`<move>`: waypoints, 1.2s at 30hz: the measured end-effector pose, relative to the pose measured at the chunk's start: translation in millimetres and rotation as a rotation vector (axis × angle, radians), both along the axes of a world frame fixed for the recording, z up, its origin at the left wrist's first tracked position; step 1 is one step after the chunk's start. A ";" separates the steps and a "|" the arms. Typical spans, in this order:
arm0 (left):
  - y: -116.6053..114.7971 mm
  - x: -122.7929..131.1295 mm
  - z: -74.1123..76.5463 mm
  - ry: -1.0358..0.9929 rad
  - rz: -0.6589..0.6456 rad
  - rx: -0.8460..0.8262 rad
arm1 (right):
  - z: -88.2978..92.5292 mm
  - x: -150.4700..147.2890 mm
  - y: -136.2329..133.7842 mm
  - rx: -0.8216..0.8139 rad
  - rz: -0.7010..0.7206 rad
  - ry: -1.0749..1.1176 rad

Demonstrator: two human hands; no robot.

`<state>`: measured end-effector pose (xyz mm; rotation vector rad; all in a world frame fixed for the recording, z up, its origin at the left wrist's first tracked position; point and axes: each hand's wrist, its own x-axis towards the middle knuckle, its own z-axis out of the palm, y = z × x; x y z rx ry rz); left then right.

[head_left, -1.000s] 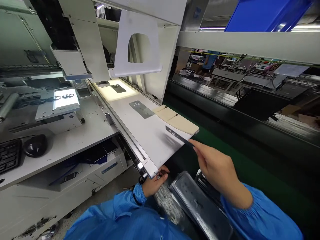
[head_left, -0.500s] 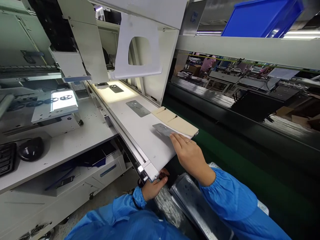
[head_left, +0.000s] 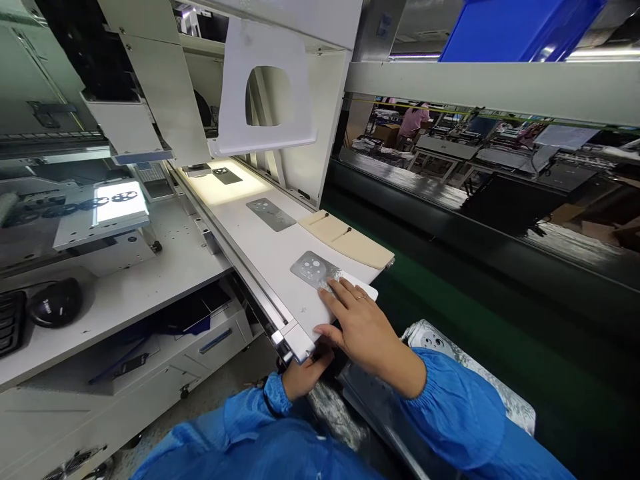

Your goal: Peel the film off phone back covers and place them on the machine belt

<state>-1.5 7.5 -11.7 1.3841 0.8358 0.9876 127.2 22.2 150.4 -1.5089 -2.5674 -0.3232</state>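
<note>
A grey phone-back-shaped sheet [head_left: 314, 267] with round camera cutouts lies flat at the near end of the white conveyor belt [head_left: 265, 257]. My right hand [head_left: 363, 327] rests on its near part, fingers spread and palm down, hiding some of it. Below the belt's end is my left hand [head_left: 303, 377], loosely open beside the metal rail end [head_left: 297, 340]; part of its fingers is hidden and nothing shows in it. Farther along the belt lies a second grey sheet [head_left: 271, 215]. A darker one [head_left: 227, 175] sits in the lit area.
A cream side plate [head_left: 347, 240] borders the belt on the right. Below right are a stack of dark sheets [head_left: 370, 393] and a patterned sheet [head_left: 475, 373] near a green surface [head_left: 430, 293]. At left stand a mouse [head_left: 56, 303] and keyboard [head_left: 13, 313]. A white machine cover [head_left: 295, 143] overhangs the belt.
The grey sheet, tilted in my right hand before, now lies flat on the belt. My right hand has moved down and its fingers have spread. My left hand has barely moved.
</note>
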 end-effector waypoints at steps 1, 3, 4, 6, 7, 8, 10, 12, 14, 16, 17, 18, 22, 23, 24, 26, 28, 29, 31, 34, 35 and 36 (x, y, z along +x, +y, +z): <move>-0.1 0.2 -0.4 -0.008 -0.008 -0.009 | 1.6 -2.0 0.7 -0.031 -0.019 -0.007; -0.2 0.8 -0.5 -0.024 -0.022 -0.024 | 5.3 -6.7 1.8 -0.093 -0.060 -0.022; -0.1 1.0 -0.3 -0.030 -0.027 -0.029 | 7.2 -9.1 2.2 -0.118 -0.080 -0.029; 0.1 1.1 0.8 -0.032 -0.036 -0.037 | 10.4 -13.7 2.9 -0.152 -0.115 -0.042; 0.2 1.0 1.6 -0.028 -0.039 -0.041 | 11.6 -15.7 3.2 -0.160 -0.128 -0.048; 0.2 0.8 2.3 -0.021 -0.042 -0.044 | 12.4 -17.3 3.7 -0.164 -0.137 -0.053; 0.2 0.4 3.5 -0.006 -0.050 -0.050 | 13.2 -19.6 5.2 -0.164 -0.151 -0.059; 0.0 0.4 3.6 -0.003 -0.050 -0.045 | 13.1 -20.8 7.6 -0.165 -0.165 -0.057; -0.2 0.8 2.7 -0.012 -0.034 -0.026 | 13.0 -21.7 10.4 -0.163 -0.177 -0.049; -0.3 1.5 1.3 -0.024 -0.020 0.000 | 13.3 -22.9 13.3 -0.163 -0.194 -0.037; -0.3 1.7 0.7 -0.028 -0.019 0.009 | 13.8 -23.8 14.6 -0.168 -0.204 -0.032; -0.1 1.9 0.2 -0.029 -0.022 0.014 | 14.4 -24.8 15.8 -0.177 -0.215 -0.026; 0.7 1.7 0.2 -0.004 -0.041 0.005 | 17.5 -28.5 19.5 -0.214 -0.242 -0.013; 0.8 1.4 0.5 0.006 -0.041 0.005 | 18.2 -29.1 20.4 -0.218 -0.243 -0.010; 0.9 1.2 0.9 0.015 -0.040 0.009 | 18.8 -29.5 21.4 -0.223 -0.245 -0.009; 0.9 0.8 2.1 0.031 -0.028 0.028 | 19.9 -29.8 23.6 -0.233 -0.247 -0.010; 0.8 0.5 3.4 0.045 -0.019 0.042 | 20.7 -29.4 25.4 -0.245 -0.249 -0.010; 0.8 0.4 4.1 0.049 -0.018 0.043 | 20.9 -29.2 26.1 -0.249 -0.251 -0.008; 0.7 0.4 5.2 0.049 -0.022 0.040 | 20.9 -28.6 26.9 -0.251 -0.257 -0.003; 0.7 0.9 5.9 0.044 -0.024 0.038 | 20.3 -28.2 27.1 -0.237 -0.258 0.001; 0.7 1.0 5.9 0.044 -0.021 0.037 | 20.2 -28.2 27.2 -0.231 -0.257 0.003; 0.7 1.2 5.9 0.044 -0.016 0.035 | 20.3 -28.2 27.3 -0.223 -0.256 0.006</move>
